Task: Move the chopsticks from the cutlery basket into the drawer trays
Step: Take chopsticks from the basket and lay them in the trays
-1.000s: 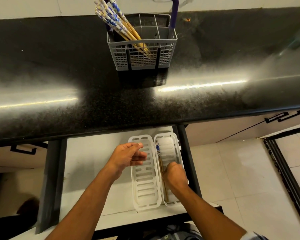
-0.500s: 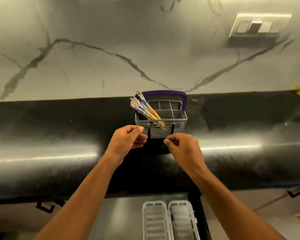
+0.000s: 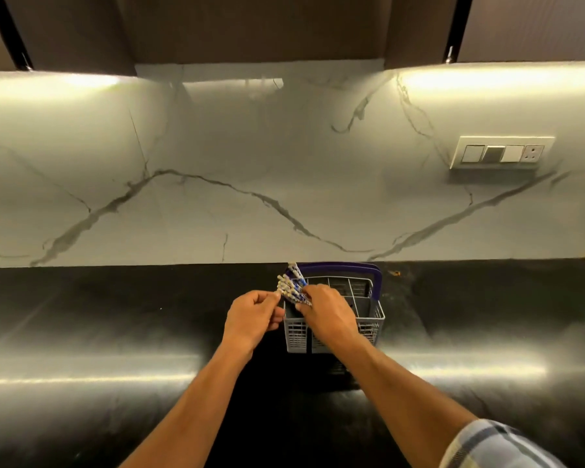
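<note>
A grey cutlery basket (image 3: 368, 324) with a purple handle stands on the black counter near the wall. Several chopsticks (image 3: 291, 287) with blue-and-white patterned ends lean out of its left compartment. My right hand (image 3: 328, 310) reaches over the basket's front, its fingers closed on the chopsticks below their patterned ends. My left hand (image 3: 252, 315) sits just left of the basket, fingers curled, its fingertips touching the chopstick ends. The drawer and its trays are out of view.
The glossy black counter (image 3: 115, 332) stretches left and right with bright light reflections. A marble backsplash rises behind the basket, with a switch plate (image 3: 500, 153) at the upper right. Dark upper cabinets hang above.
The view tilted up from the drawer to the wall. Both hands rose from the drawer trays to the basket; the right hand closed on the chopsticks, and the left hand reached their ends.
</note>
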Action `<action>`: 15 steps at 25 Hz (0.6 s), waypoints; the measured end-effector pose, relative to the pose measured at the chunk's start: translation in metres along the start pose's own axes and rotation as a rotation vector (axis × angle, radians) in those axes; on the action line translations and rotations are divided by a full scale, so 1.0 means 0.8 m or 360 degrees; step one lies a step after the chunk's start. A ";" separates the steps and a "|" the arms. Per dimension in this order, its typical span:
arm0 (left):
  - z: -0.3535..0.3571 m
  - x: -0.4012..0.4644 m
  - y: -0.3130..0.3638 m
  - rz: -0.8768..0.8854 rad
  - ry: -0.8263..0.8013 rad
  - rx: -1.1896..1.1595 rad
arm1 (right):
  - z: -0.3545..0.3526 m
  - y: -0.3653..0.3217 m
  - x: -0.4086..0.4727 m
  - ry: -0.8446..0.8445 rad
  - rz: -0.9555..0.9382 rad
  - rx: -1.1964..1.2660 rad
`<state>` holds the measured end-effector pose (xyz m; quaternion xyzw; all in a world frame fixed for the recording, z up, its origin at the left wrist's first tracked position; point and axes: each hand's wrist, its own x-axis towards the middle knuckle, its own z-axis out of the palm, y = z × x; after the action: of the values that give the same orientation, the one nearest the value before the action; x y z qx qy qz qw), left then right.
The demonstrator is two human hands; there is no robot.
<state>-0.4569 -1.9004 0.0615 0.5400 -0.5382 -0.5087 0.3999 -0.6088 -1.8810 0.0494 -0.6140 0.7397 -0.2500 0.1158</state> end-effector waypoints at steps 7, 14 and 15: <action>-0.010 0.007 -0.008 -0.0074 -0.0019 -0.0055 | 0.015 0.006 0.001 0.0112 -0.0080 -0.0032; -0.015 -0.002 -0.011 -0.0080 -0.0026 -0.0065 | 0.026 0.006 -0.004 0.0247 -0.0113 -0.0197; -0.016 -0.002 -0.010 -0.0078 -0.0021 -0.0078 | 0.024 0.007 -0.003 0.0228 -0.0101 -0.0205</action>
<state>-0.4425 -1.8993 0.0560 0.5396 -0.5149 -0.5350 0.3967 -0.6034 -1.8823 0.0299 -0.6238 0.7409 -0.2487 0.0148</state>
